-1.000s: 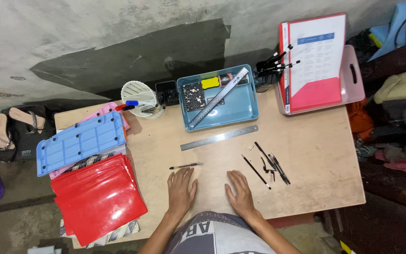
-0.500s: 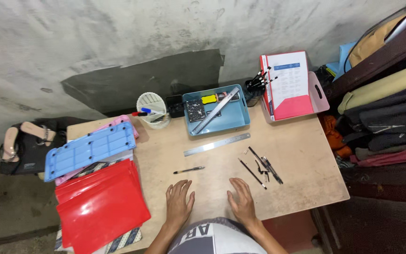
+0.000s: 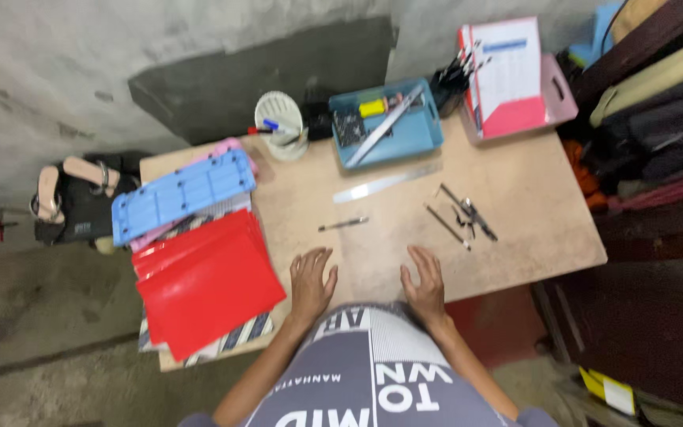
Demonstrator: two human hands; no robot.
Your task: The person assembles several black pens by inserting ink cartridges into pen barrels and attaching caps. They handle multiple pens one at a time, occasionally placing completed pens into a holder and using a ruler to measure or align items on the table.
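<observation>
- Head view: left hand (image 3: 311,278) and right hand (image 3: 424,282) flat on table (image 3: 531,198) near its front edge, fingers spread, holding nothing.
- Thin dark pen (image 3: 343,224) lying apart, just ahead of left hand, short of steel ruler (image 3: 386,183).
- Judged light, rigid, smooth, prone to roll; best pinched mid-barrel.
- Red folders (image 3: 207,285) stacked beside left hand.
</observation>
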